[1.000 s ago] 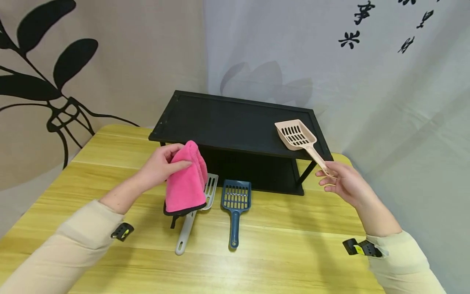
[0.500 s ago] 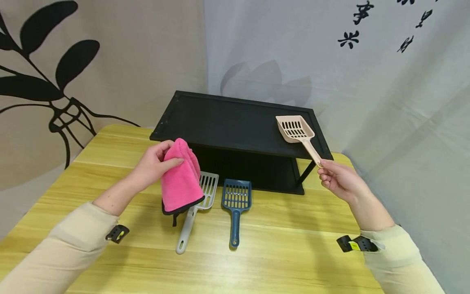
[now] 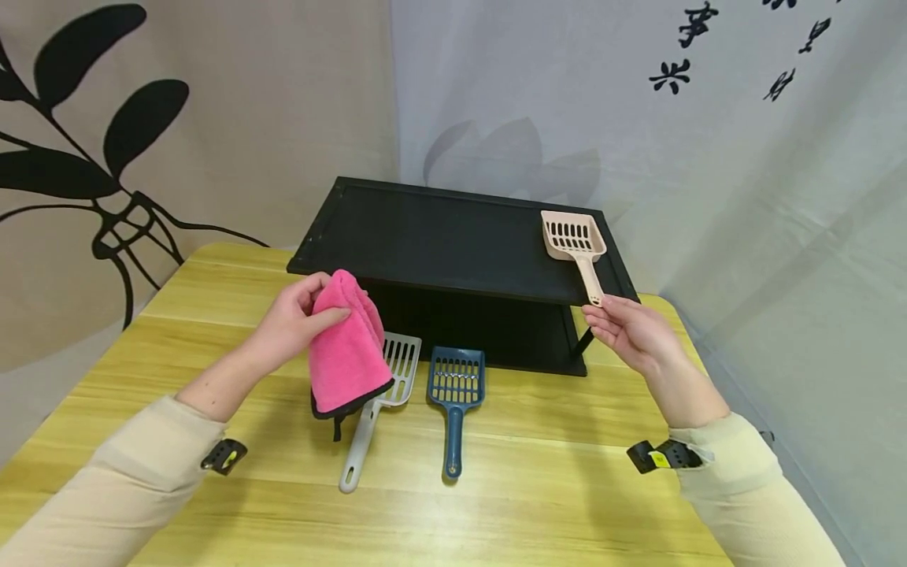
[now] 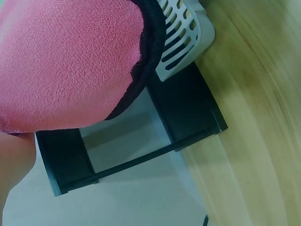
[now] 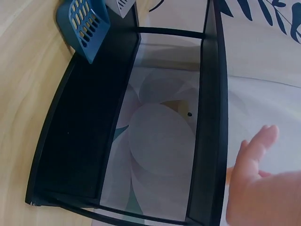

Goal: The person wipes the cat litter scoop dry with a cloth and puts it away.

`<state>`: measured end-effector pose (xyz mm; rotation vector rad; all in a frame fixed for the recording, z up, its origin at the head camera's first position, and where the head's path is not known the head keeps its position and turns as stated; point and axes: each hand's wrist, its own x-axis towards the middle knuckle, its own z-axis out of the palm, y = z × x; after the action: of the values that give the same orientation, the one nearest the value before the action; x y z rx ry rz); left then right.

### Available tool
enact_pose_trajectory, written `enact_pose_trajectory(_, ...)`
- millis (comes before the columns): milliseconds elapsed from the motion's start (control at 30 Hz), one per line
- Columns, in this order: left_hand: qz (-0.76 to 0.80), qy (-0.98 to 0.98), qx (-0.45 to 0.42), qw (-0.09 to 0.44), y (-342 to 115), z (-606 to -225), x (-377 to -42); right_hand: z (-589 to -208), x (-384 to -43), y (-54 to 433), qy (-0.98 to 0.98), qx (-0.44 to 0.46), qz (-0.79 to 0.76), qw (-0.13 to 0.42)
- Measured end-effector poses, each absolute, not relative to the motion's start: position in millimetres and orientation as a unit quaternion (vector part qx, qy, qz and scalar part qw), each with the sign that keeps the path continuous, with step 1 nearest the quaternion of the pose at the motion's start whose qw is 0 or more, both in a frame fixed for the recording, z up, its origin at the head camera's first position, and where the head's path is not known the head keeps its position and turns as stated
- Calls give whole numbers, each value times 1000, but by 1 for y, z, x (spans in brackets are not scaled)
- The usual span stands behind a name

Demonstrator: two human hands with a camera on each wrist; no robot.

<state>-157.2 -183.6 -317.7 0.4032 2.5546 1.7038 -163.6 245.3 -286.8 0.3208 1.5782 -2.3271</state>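
Peach scoop [image 3: 583, 256] shifted farther back, right grip [image 3: 633, 331] pinching its handle [image 3: 589, 279], left grip [image 3: 298, 317] clamping pink cloth [image 3: 347, 354]

The pink cloth [image 3: 347, 353], edged in black, is held folded and hanging by the left hand [image 3: 299, 321]. The beige slotted scoop [image 3: 581, 253] is pinched at its handle end by the right hand [image 3: 636, 332]; its head is positioned over the right end of the black shelf [image 3: 432, 240]. Shelf contact cannot be determined.

Head: above, forward-down, wide | wrist views: close, tilted | shared: black rack [image 3: 439, 240]
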Motion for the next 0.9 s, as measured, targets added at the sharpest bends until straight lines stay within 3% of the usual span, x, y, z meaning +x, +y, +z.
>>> enact_pose_trajectory(233, 551, 825, 122, 15, -187, -320, -158, -283, -167, 241, 591, 108, -784, 152)
enact_pose_trajectory(467, 560, 821, 113, 9, -195, -321, -157, -295, -148, 250, 637, 77, -749, 165)
enact_pose_trajectory(633, 565, 818, 107, 6, -200, -321, -156, -322, -137, 237, 655, 29, -716, 238)
enact_pose_trajectory(900, 570, 815, 99, 25, -196, -322, -157, -396, -114, 189, 662, -17, -657, 359)
